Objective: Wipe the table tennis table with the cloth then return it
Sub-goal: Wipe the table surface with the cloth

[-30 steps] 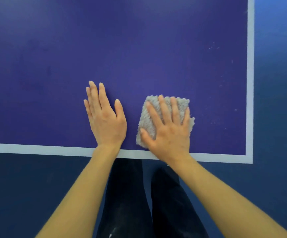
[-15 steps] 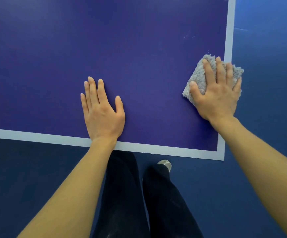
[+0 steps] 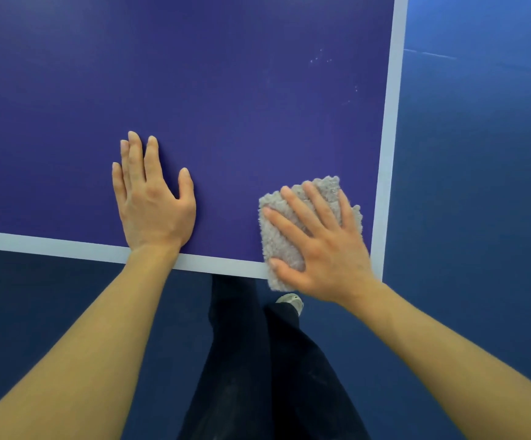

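Note:
The table tennis table (image 3: 226, 106) has a dark blue top with a white line along its near and right edges. A folded grey fluffy cloth (image 3: 281, 242) lies near the table's near right corner, its lower end hanging over the near edge. My right hand (image 3: 321, 246) presses flat on the cloth with straight, spread fingers. My left hand (image 3: 150, 198) rests flat on the bare tabletop to the left of the cloth, fingers straight, wrist over the near white line.
Small white specks (image 3: 319, 60) dot the tabletop toward the far right. A blue floor (image 3: 480, 185) lies beyond the right edge and below the near edge. My dark trouser legs (image 3: 258, 360) and one shoe (image 3: 291, 301) stand close under the near edge.
My right hand has slid the cloth from the right edge back toward me, down to the near right corner. My left hand has stayed flat in place.

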